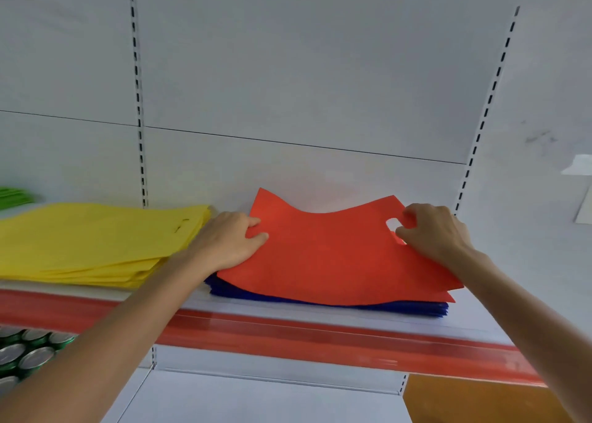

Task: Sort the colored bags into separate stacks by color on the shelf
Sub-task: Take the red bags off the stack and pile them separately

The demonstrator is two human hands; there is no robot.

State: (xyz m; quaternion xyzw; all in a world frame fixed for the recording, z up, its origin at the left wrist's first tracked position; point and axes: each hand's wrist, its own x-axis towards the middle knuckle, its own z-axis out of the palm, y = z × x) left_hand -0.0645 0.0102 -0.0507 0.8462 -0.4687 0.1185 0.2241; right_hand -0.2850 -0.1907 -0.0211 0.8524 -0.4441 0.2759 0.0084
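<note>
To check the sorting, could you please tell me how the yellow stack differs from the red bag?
The yellow stack lies flat, untouched; the red bag is gripped by the left hand and right hand, its far edge lifted. The yellow stack rests on the shelf; the red bag lies over a blue stack. Both have a handle cut-out.

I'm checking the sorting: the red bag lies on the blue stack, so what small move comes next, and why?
Probably lift the red bag off the blue stack: left hand and right hand grip its edges, and it sits on the wrong colour.
</note>
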